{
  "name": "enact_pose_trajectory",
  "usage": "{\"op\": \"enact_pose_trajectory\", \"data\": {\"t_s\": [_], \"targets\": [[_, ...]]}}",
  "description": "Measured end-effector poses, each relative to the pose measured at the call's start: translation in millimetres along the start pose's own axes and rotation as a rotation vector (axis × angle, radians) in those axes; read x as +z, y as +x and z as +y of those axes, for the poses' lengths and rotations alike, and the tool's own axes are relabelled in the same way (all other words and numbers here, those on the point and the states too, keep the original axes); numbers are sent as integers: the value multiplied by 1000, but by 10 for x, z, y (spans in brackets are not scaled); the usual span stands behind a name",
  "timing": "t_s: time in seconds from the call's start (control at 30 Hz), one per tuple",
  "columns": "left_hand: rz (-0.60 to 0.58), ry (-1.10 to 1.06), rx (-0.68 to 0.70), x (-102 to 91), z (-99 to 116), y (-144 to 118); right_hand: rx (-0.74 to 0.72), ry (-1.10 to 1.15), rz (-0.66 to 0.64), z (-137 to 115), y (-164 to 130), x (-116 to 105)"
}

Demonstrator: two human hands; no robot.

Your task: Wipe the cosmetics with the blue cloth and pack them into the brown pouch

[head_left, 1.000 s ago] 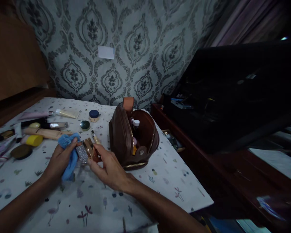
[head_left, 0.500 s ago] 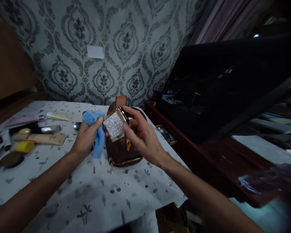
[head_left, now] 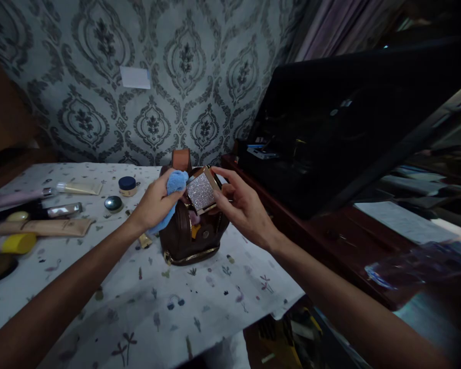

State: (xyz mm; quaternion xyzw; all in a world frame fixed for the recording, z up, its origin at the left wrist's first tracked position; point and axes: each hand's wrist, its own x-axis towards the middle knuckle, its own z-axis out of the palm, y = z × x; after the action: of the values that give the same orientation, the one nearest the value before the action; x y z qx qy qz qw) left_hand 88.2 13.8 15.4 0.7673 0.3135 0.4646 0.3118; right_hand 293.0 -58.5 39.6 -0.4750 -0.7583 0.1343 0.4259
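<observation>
My right hand [head_left: 243,207] holds a small square glittery case with gold edges [head_left: 202,191], raised above the open brown cosmetic bag [head_left: 190,233]. Pressed against the case's left side is a blue cloth [head_left: 172,190], gripped in my left hand [head_left: 153,204]. The bag stands on a white cloth printed with small flowers and flamingos [head_left: 146,302] and has several small items inside. Both forearms reach in from the bottom of the view.
Tubes, a yellow-capped item [head_left: 13,243], a blue-lidded jar [head_left: 127,185] and a round compact [head_left: 113,203] lie on the table's left. A dark wooden cabinet [head_left: 330,241] with a large black object [head_left: 349,118] stands right. Patterned wallpaper is behind.
Both hands lifted the glittery case and blue cloth from the table surface up over the brown bag. The cloth now rests against the case. The view shifted left.
</observation>
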Motion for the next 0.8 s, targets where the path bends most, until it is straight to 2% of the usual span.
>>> {"op": "enact_pose_trajectory", "data": {"t_s": [0.2, 0.37, 0.6, 0.8], "targets": [[-61, 273, -13, -47, 87, -110, 15, 3, -33, 65, 11, 64], [-15, 391, 13, -40, 91, -177, 79, -157, -123, 73, 98, 8], [55, 381, 3, -46, 75, -231, 117, -636, -359, -12, 274, 29], [84, 320, -14, -28, 48, -279, 102, -863, -561, -10, 395, 176]]}}
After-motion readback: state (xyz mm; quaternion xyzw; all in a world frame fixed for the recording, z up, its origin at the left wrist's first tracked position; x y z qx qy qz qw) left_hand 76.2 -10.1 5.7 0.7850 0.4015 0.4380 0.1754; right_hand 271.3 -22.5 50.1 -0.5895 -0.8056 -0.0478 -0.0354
